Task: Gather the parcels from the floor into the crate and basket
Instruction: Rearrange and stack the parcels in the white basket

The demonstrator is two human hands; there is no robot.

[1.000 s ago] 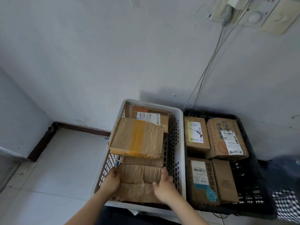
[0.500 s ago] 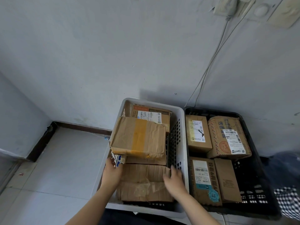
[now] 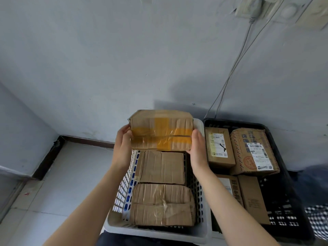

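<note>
Yellow-taped parcel [image 3: 161,130] gripped between left hand [image 3: 123,146] and right hand [image 3: 197,148] above white basket [image 3: 124,189], crate [image 3: 230,122] labels [image 3: 257,155] illegible

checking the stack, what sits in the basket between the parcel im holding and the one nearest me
Head view: one plain brown parcel lies between the yellow-taped parcel and the near crumpled parcel.

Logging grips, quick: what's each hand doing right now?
Left hand: grips the left end of the yellow-taped parcel.
Right hand: grips its right end.
</note>
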